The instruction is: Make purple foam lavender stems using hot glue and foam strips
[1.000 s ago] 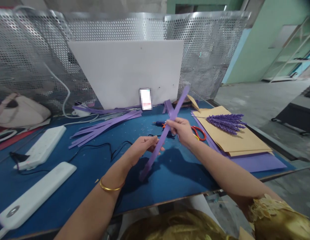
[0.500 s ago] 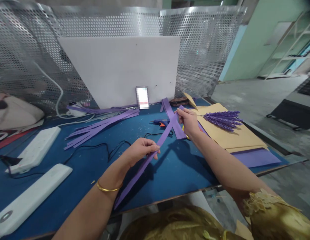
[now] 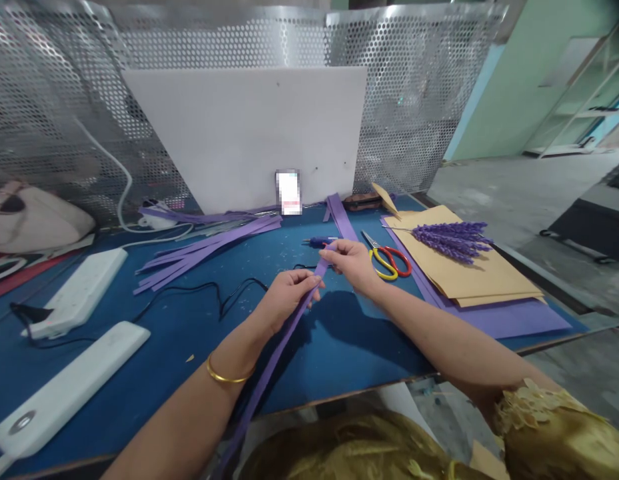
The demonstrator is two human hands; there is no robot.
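A long purple paper strip (image 3: 275, 357) runs between my two hands and trails down toward the table's front edge. My left hand (image 3: 295, 293) pinches it between thumb and fingers. Close by, my right hand (image 3: 346, 260) grips its upper end. Behind my right hand lies a blue glue gun (image 3: 320, 241), partly covered by the fingers. Scissors (image 3: 389, 261) with red and yellow handles rest just right of that hand. Another purple strip (image 3: 342, 217) lies flat beyond it.
Several purple strips (image 3: 209, 250) lie at left-centre. White power strips (image 3: 76, 390) and black cable (image 3: 189, 289) are at left. Brown paper (image 3: 459, 280), a lavender bunch (image 3: 452, 240) and purple sheets (image 3: 514, 320) sit at right. A white board (image 3: 249, 133) stands behind a phone (image 3: 289, 193).
My right hand has come down and left with the strip's end, closer to my left hand. The scissors now show fully. The strip's tail hangs lower over the front edge.
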